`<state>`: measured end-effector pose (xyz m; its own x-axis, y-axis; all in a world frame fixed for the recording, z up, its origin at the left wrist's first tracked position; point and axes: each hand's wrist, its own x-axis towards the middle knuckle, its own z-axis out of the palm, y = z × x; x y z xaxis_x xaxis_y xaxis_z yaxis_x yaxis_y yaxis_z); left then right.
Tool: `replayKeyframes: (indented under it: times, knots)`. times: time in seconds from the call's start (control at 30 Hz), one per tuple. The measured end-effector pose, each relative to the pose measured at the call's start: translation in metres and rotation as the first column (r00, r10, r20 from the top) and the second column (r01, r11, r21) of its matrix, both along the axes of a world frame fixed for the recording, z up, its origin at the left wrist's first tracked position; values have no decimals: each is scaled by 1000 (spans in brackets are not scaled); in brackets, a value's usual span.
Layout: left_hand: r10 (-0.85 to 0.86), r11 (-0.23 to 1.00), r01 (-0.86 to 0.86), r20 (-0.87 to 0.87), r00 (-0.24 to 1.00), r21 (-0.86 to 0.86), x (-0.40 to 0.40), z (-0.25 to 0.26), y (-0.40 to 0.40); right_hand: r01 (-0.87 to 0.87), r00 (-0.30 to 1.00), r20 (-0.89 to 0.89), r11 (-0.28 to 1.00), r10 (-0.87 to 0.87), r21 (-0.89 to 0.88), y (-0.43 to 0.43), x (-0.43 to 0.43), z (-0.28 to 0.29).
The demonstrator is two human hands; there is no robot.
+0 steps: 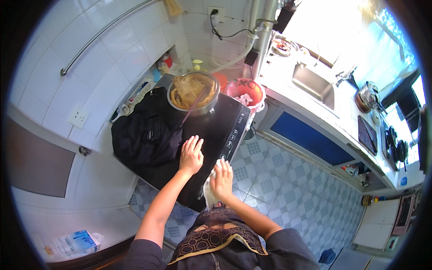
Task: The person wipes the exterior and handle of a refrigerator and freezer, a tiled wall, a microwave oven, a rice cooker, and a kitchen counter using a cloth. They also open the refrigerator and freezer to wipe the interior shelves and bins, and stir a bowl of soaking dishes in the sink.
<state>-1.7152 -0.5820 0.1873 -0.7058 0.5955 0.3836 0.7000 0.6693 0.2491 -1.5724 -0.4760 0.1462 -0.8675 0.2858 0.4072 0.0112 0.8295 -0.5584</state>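
Observation:
Before me stands a glossy black appliance top [219,128] with a strip of lit touch symbols along its right edge. My left hand [191,156] lies palm down on this surface, holding nothing, its fingers slightly spread. Under the palm of my right hand [221,179] is a white cloth or tissue [209,193], pressed against the front part of the right edge. Left of my left hand, a black fabric bag or garment [148,138] with a buckle is heaped up. A metal pot [216,96] of yellowish food stands at the far end, long dark reddish sticks [193,108] leaning in it.
A red waste bin [248,87] with a liner stands beyond the top's far right corner. To the right runs a counter with a metal sink [314,84], a kettle [366,98] and a dark board [368,135]. A tiled wall [101,60] with a metal rail borders the left.

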Motion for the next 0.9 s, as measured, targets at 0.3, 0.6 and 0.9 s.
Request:
replayKeyframes:
  times: [0.3,0.6,0.9]
  knots:
    - [4,998,-5,26,1000,60,2,3,-2,302,953,43,952,-300,-44,70,-89,11]
    - [0,997,-2,22,1000,71,0,1,-4,224,974,7,970,-225,92,-10,-12,13]
    - [-7,999,6,44,999,33,2,1,-5,90,995,-49,996,-89,16,21,-21,11]
